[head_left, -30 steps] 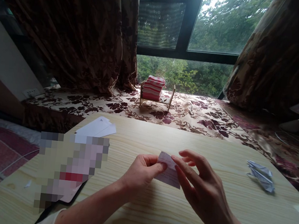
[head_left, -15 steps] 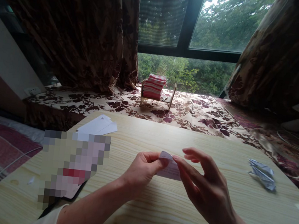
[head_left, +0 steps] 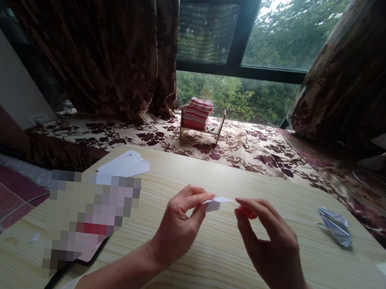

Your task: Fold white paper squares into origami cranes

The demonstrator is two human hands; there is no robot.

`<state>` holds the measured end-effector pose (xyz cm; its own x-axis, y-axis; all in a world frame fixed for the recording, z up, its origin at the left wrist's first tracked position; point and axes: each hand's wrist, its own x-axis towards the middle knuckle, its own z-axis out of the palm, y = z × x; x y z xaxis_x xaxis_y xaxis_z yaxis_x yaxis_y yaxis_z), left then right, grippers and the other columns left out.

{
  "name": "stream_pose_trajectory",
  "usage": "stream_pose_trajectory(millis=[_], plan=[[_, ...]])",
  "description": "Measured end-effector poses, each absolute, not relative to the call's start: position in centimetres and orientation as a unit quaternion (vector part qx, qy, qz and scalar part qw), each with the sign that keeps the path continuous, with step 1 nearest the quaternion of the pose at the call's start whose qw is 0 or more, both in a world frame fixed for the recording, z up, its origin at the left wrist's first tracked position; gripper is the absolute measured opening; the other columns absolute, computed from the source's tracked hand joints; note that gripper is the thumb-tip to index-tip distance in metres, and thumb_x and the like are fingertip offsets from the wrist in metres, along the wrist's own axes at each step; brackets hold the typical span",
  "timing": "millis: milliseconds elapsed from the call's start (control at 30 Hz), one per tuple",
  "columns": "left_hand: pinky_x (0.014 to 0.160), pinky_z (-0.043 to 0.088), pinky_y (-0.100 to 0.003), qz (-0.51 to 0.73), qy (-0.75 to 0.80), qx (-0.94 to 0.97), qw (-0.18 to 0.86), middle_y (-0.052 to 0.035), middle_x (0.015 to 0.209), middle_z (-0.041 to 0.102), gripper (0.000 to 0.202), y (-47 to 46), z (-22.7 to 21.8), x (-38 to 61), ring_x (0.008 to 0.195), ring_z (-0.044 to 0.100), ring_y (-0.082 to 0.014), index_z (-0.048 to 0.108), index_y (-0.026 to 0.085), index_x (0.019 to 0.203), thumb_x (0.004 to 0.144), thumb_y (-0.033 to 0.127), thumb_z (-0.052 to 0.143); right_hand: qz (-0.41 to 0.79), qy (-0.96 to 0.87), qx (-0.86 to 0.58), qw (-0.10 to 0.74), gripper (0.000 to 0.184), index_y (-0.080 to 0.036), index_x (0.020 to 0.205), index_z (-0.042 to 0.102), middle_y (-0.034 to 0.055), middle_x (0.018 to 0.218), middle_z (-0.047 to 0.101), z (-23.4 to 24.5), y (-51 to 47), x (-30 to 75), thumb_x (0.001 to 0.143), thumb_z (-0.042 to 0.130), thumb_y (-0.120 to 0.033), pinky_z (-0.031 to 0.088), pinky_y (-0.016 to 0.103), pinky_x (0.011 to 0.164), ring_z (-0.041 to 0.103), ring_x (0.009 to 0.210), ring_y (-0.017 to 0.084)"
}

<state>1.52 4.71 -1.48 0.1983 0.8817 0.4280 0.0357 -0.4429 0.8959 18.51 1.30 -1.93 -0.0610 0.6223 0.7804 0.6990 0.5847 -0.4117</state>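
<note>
My left hand (head_left: 179,223) pinches a small folded piece of paper (head_left: 214,204) between its thumb and fingers, above the table. Faint print shows on the paper's lower face, and its upper flap points to the right. Close to that flap's tip is my right hand (head_left: 272,240), its index finger at or nearly at the point. The right thumb and index finger are apart, with nothing between them.
Folded paper pieces (head_left: 335,227) lie on the wooden table (head_left: 190,172) at right. White sheets (head_left: 124,162) are at the back left, above a blurred-out device (head_left: 93,226). Beyond the table, a small rack (head_left: 219,128) carries folded striped cloths (head_left: 198,114) on the windowsill.
The paper has been tilted, so it now appears flatter with its flap pointing right. My right fingers have drawn off the printed face towards the right, and the thumb has moved away.
</note>
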Motion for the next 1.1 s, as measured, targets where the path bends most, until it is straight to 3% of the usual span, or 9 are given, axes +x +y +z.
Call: stream_pose_trajectory(millis=[167,333,433,533,633,867,1000,1100], plan=[[0.079,0.046,-0.025,0.531,0.336,0.666,0.401,-0.0065,0.093,0.065,0.021,4.60,-1.42,1.49,0.088,0.060,-0.0168,0.074,0.018,0.094,0.083,0.013,0.057,-0.019,-0.750,-0.431,0.502,0.025,-0.019,0.100,0.061,0.0036,0.086,0.060,-2.01,1.27,18.19,0.082,0.057,-0.002,0.048,0.024,0.064,0.057,0.074,0.013],[0.067,0.046,-0.025,0.456,0.372,0.546,0.597,-0.0056,0.077,0.069,0.017,4.76,-1.30,1.59,0.073,0.059,-0.0159,0.075,0.014,0.084,0.080,0.025,0.062,0.020,-0.719,-0.465,0.516,0.022,-0.019,0.103,0.059,0.0047,0.091,0.060,-2.26,1.46,18.33,0.083,0.059,-0.011,0.048,0.025,0.067,0.057,0.075,0.013],[0.066,0.045,-0.025,0.426,0.382,0.484,0.662,-0.0044,0.066,0.067,0.018,4.93,-1.34,1.65,0.067,0.057,-0.0148,0.074,0.011,0.078,0.074,0.028,0.068,0.133,-0.685,-0.495,0.518,0.006,-0.020,0.089,0.062,0.0016,0.079,0.059,-2.40,1.53,18.04,0.084,0.060,-0.021,0.047,0.024,0.062,0.056,0.068,0.013],[0.065,0.045,-0.025,0.413,0.382,0.447,0.696,-0.0046,0.063,0.066,0.024,4.99,-1.34,1.71,0.065,0.057,-0.0142,0.072,0.009,0.074,0.068,0.032,0.073,0.296,-0.624,-0.510,0.512,0.022,-0.019,0.069,0.060,-0.0005,0.064,0.055,-2.41,1.48,17.63,0.086,0.055,-0.032,0.044,0.022,0.055,0.053,0.061,0.013],[0.059,0.044,-0.024,0.392,0.372,0.421,0.728,-0.0044,0.062,0.062,0.033,5.00,-1.28,1.76,0.060,0.053,-0.0121,0.069,0.008,0.070,0.069,0.040,0.071,0.389,-0.555,-0.516,0.524,0.031,-0.018,0.064,0.058,-0.0015,0.058,0.051,-2.33,1.54,17.62,0.085,0.056,-0.041,0.040,0.021,0.050,0.048,0.056,0.011],[0.061,0.044,-0.025,0.399,0.359,0.409,0.737,-0.0017,0.063,0.053,0.038,5.29,-1.29,1.52,0.063,0.052,-0.0123,0.057,0.012,0.062,0.074,0.047,0.064,0.398,-0.518,-0.546,0.524,0.037,-0.017,0.059,0.054,-0.0034,0.052,0.046,-2.45,1.84,18.26,0.083,0.057,-0.045,0.035,0.020,0.048,0.043,0.051,0.010],[0.062,0.042,-0.024,0.395,0.360,0.445,0.718,-0.0014,0.064,0.053,0.037,5.28,-1.17,1.49,0.063,0.050,-0.0118,0.059,0.012,0.066,0.075,0.048,0.062,0.391,-0.523,-0.551,0.519,0.038,-0.018,0.057,0.052,-0.0038,0.052,0.044,-2.70,1.62,17.93,0.084,0.056,-0.044,0.036,0.020,0.047,0.042,0.050,0.010],[0.062,0.040,-0.023,0.374,0.384,0.466,0.704,-0.0012,0.062,0.052,0.034,5.21,-1.20,1.54,0.062,0.047,-0.0107,0.060,0.012,0.064,0.074,0.044,0.062,0.310,-0.567,-0.567,0.512,0.029,-0.018,0.069,0.058,-0.0019,0.058,0.051,-2.75,1.48,17.94,0.087,0.053,-0.040,0.040,0.022,0.048,0.048,0.053,0.012]])
